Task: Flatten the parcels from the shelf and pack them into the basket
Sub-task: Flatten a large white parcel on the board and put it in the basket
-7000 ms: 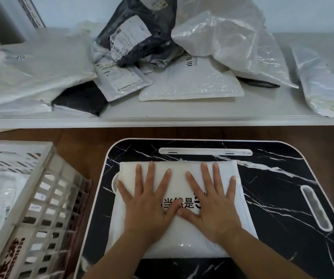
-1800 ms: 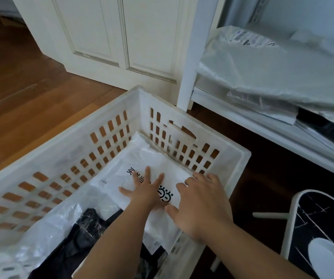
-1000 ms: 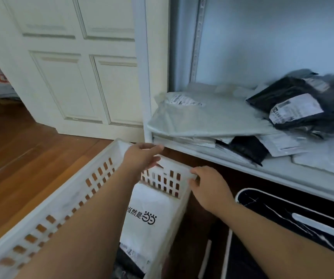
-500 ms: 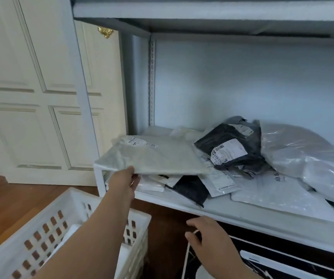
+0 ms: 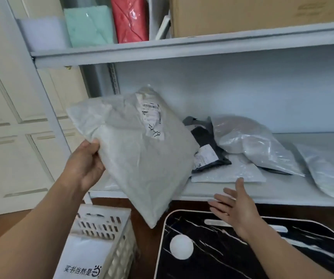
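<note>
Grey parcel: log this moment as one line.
left hand: grips grey parcel, lifted | right hand: open over black table | basket: holds white parcel

White parcel (image 5: 81, 256) lying in the basket (image 5: 103, 224): black Chinese print is showing upside down, reading 买书当然是, ending in a round logo. Grey parcel (image 5: 142, 158), which the left hand (image 5: 83, 164) is gripping: white shipping label (image 5: 152, 119) is carrying a barcode strip and fine print too blurred to read; a handwritten scrawl at its lower end is not reading clearly. Dark parcel (image 5: 206, 143) on the shelf (image 5: 242, 194): white label, print illegible.
</note>
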`<state>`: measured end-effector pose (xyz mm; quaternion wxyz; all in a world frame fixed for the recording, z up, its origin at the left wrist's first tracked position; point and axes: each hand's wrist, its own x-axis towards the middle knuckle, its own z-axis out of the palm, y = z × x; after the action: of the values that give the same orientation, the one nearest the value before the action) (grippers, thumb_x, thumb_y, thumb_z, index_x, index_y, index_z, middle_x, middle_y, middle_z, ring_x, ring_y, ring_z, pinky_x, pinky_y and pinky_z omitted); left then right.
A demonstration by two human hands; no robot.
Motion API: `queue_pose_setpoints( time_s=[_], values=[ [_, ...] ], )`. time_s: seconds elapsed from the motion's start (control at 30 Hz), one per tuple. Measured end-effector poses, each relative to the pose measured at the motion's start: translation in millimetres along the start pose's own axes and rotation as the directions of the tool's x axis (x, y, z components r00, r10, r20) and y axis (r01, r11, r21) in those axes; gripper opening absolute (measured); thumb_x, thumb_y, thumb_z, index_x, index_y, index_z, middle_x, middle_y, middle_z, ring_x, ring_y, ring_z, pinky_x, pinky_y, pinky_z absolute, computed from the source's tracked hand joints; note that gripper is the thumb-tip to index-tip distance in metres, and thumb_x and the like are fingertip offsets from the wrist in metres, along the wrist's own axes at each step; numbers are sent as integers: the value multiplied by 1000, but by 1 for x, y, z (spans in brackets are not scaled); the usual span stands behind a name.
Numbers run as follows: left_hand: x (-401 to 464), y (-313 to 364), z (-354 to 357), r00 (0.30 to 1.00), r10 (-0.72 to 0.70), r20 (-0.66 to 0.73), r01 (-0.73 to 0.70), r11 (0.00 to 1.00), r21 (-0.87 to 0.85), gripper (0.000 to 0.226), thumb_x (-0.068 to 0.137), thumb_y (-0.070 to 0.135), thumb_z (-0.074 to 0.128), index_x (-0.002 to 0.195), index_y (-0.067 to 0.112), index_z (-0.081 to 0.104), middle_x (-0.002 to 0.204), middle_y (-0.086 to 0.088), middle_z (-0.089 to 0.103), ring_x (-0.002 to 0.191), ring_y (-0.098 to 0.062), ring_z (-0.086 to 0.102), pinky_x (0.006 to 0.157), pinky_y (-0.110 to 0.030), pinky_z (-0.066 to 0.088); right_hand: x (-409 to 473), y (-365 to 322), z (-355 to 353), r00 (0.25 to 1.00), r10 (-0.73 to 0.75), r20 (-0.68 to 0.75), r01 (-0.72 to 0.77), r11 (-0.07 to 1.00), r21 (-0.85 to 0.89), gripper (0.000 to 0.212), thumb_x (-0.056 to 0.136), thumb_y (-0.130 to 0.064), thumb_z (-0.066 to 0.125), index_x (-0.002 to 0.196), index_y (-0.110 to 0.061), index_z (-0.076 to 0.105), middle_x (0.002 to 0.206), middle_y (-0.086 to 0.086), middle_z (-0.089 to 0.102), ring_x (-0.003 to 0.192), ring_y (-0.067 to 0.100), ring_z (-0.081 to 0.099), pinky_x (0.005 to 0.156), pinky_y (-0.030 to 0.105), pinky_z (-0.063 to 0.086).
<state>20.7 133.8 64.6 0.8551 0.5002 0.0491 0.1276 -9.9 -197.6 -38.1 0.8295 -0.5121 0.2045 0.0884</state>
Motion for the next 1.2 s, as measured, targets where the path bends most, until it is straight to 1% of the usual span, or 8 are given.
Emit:
queue_pose_setpoints(
  time_s=[0.2, 0.43, 0.63, 0.7, 0.83, 1.0, 1.13, 1.2],
  values=[
    [-33, -21, -3, 966, 38, -255, -62, 994, -86, 23, 103, 16, 40, 100, 20, 62, 109, -4, 68, 103, -19, 65, 83, -44, 57, -27, -1, -62, 997, 35, -62, -45, 985, -167, 81, 84, -67, 49, 147, -18, 36, 138, 15, 50, 105, 30, 62, 87, 47, 53],
    [-60, -24, 14, 995, -42, -91, 66, 959, 277, 23, 102, 11, 40, 112, 13, 60, 84, -2, 72, 67, -15, 69, 56, -30, 57, -47, -29, -81, 994, -101, 52, 80, 948, 308, 71, 87, -72, 36, 125, -17, 60, 104, 12, 73, 101, 34, 64, 78, 43, 51],
    [-75, -87, 13, 977, -177, -117, 212, 829, 517, 25, 103, 22, 42, 118, 15, 61, 107, -10, 69, 94, -28, 64, 76, -40, 53, -51, -40, -151, 983, 55, 174, -40, 995, -93, 69, 79, -65, 51, 126, -16, 60, 119, 16, 67, 106, 33, 67, 93, 51, 49],
    [-81, -121, 11, 969, -198, -146, 245, 725, 644, 28, 103, 26, 42, 118, 13, 61, 104, -10, 69, 97, -30, 63, 87, -46, 52, -51, -29, -160, 978, 142, 156, -68, 911, -407, 61, 77, -54, 62, 127, -19, 59, 114, 9, 71, 104, 28, 68, 94, 48, 50],
    [-99, -187, 12, 959, -172, -224, 260, 227, 939, 38, 103, 21, 37, 131, -2, 47, 128, -25, 53, 116, -41, 51, 98, -42, 42, -41, 13, -168, 999, 22, 40, 8, 780, -626, 70, 75, -48, 77, 131, -30, 39, 109, -9, 65, 94, 16, 68, 78, 33, 55],
    [-124, -246, 13, 912, -278, -302, 341, 101, 935, 76, 98, 35, 48, 152, 3, 5, 151, -24, 27, 135, -41, 34, 106, -46, 32, -10, 78, -193, 993, 41, -113, -118, 495, -861, 125, 55, -83, 64, 153, -25, 13, 145, 1, 46, 125, 25, 51, 104, 43, 43],
    [-128, -275, 3, 914, -366, -173, 196, 26, 980, 75, 97, 41, 46, 153, 9, 8, 158, -19, 11, 143, -36, 20, 112, -43, 24, 4, 99, -195, 973, -79, -217, -211, 81, -974, 104, 75, -83, 42, 150, -16, 17, 153, 10, 29, 140, 31, 27, 109, 47, 33],
    [-123, -287, -5, 921, -372, -115, 107, -41, 993, 74, 97, 48, 41, 154, 13, 8, 160, -17, 4, 146, -33, 12, 115, -41, 20, 9, 98, -192, 974, -195, -111, -125, -59, -990, 97, 79, -83, 30, 152, -20, 15, 158, 7, 19, 145, 28, 16, 114, 47, 24]
  ],
)
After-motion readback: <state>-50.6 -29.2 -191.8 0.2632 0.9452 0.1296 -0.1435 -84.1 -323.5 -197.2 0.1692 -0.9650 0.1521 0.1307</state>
